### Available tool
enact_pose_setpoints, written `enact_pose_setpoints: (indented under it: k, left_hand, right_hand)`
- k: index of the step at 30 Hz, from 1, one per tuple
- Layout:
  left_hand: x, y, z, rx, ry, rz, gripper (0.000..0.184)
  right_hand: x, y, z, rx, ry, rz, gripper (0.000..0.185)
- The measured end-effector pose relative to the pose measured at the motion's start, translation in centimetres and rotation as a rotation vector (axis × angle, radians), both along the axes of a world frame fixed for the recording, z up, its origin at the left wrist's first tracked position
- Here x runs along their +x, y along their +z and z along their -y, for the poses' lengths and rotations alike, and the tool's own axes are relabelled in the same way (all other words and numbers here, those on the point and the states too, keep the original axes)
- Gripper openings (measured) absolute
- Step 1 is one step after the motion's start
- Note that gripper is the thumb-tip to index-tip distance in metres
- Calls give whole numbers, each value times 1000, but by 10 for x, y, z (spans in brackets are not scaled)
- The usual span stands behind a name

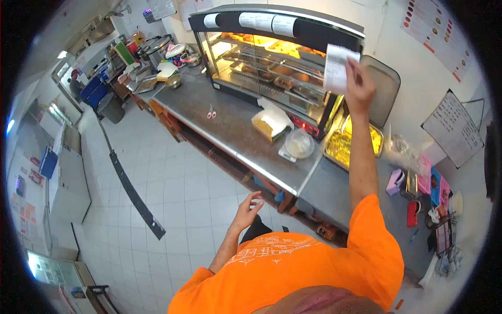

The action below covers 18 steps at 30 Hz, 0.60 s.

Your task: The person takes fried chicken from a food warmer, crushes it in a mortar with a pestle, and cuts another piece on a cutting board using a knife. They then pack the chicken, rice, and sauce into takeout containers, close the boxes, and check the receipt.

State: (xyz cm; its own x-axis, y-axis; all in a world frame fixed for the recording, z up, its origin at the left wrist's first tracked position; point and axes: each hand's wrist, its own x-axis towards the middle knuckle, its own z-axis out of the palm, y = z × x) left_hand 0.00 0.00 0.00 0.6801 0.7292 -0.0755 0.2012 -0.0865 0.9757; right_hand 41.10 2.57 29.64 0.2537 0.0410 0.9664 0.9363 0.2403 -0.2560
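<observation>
My right hand [360, 86] is raised at the right end of the glass food warmer [277, 65], its fingers closed on a white printed paper slip [337, 68]. The slip is at the warmer's upper right corner, beside other slips [256, 21] on its top edge. Below my right arm lies a metal tray of yellow food [342, 146]. My left hand [247, 210] hangs low in front of the counter, fingers apart and holding nothing.
On the counter [230, 131] are scissors [211, 111], a yellow box with white paper [269, 123] and a plastic tub on a scale [299, 144]. Baskets [439, 186] stand at the right, near a whiteboard [454, 128]. A person [76, 85] stands far left by bins [111, 107].
</observation>
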Motion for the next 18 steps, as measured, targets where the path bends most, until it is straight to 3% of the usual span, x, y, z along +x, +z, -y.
enact_pose_setpoints:
  k: [2,3,7,10,11,18]
  left_hand:
    - [-6,-4,-11,12,0,-52,47]
    - [41,-17,-96,-36,-25,-41,47]
    - [58,-39,-242,42,-165,-110,47]
    - [74,-24,-334,50,-292,-181,51]
    - [81,-44,-366,101,-298,-168,52]
    - [151,-20,-503,262,-430,-186,55]
  right_hand:
    - [1,27,-19,34,-25,-48,16]
    - [43,33,-118,4,-58,-12,18]
    - [74,43,-203,-158,-215,-202,24]
    - [72,44,-219,-183,-217,-257,29]
    - [71,46,-221,-218,-231,-333,31]
    - [33,70,-237,-533,-635,-344,35]
